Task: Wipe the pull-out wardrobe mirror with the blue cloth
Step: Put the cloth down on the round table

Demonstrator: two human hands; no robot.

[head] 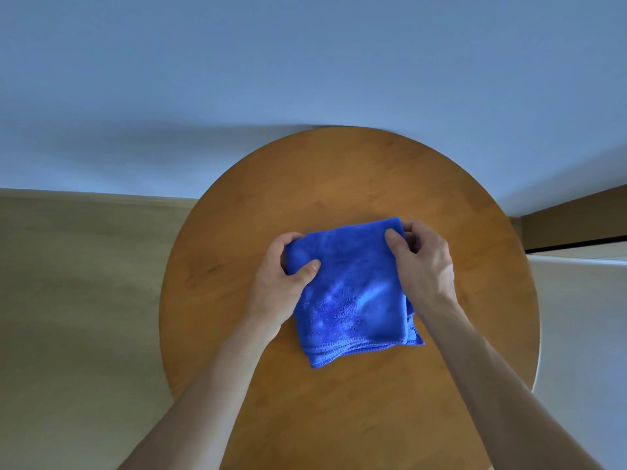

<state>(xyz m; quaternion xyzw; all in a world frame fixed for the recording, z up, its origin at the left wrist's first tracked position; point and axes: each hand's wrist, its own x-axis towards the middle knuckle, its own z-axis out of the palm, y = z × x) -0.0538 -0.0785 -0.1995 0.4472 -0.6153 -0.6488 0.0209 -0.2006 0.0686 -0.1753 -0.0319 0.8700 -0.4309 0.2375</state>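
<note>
A folded blue cloth (353, 293) lies over the middle of a round wooden table (339, 171). My left hand (281, 283) grips the cloth's far left corner, thumb on top and fingers curled under its edge. My right hand (424, 262) pinches the far right corner between thumb and fingers. The cloth's stitched hem hangs toward me. No mirror or wardrobe is plainly in view.
A pale wall (305, 62) rises right behind the table. Light wooden floor (74, 300) spreads to the left. At the right, a wooden skirting (573, 215) with a dark gap sits above a pale surface (583, 317).
</note>
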